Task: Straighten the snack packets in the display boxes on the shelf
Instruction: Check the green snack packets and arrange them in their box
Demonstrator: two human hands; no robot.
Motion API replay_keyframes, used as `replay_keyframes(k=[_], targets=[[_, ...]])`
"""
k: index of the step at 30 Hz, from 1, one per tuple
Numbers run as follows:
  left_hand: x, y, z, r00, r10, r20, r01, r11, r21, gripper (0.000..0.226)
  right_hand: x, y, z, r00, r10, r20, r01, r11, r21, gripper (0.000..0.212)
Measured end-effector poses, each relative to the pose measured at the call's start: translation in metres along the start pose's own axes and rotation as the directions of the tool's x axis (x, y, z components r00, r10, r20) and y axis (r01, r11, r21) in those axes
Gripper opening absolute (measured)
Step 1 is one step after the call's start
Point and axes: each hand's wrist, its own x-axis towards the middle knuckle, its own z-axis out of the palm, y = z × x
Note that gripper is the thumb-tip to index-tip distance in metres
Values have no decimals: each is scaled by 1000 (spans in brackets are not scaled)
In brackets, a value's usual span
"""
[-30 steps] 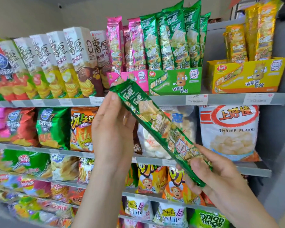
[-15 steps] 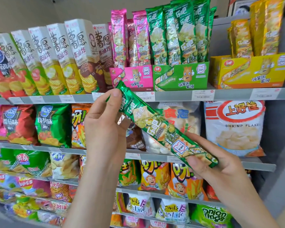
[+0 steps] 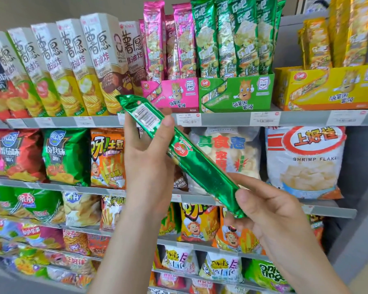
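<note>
A long green snack packet [image 3: 202, 168] slants from upper left to lower right in front of the shelves, its back with the barcode facing me. My left hand [image 3: 147, 149] grips its upper end, thumb across the label. My right hand [image 3: 270, 211] pinches its lower end. On the top shelf stand a pink display box [image 3: 170, 92], a green display box [image 3: 236, 93] and a yellow display box [image 3: 327, 88], each with upright packets: pink packets [image 3: 168, 41], green packets [image 3: 234, 37], yellow packets [image 3: 336, 37].
Tall white chip cartons [image 3: 72, 66] fill the top shelf's left part. Shelf rails with price tags [image 3: 263, 118] run across. Below hang chip bags, a large shrimp flakes bag [image 3: 304, 162] at right, and more snack bags on lower shelves.
The green packet has been turned over: its printed front showed before, now its back faces me. Both hands kept hold of its ends, and my view moved closer to the shelf.
</note>
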Motion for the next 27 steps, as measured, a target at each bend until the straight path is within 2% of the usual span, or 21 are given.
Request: replay_keyframes(k=[2, 6, 10, 12, 14, 18, 27], targets=[[-5, -4, 1, 998, -52, 29, 54, 998, -45, 60, 0, -1, 5, 999, -37, -35, 37, 999, -13, 64], [-20, -19, 4, 990, -115, 85, 107, 990, 92, 30, 3, -1, 10, 984, -138, -113, 140, 990, 14, 53], [-40, -31, 8, 971, -120, 207, 70, 969, 236, 23, 5, 0, 15, 959, -234, -163, 237, 971, 2, 46], [-42, -32, 8, 975, -111, 190, 62, 968, 245, 15, 4, 2, 16, 940, -272, -205, 267, 962, -54, 47], [-40, -31, 6, 985, -119, 124, 93, 976, 198, 23, 2, 3, 15, 937, -290, -196, 270, 955, -125, 48], [-35, -29, 1, 979, -182, 88, 174, 981, 89, 39, 2, -2, 8, 969, -243, -39, 237, 965, -113, 51], [-34, -29, -5, 937, -279, 210, 305, 947, -101, 44, 12, 3, 1, 940, -319, -120, 312, 947, -76, 30]])
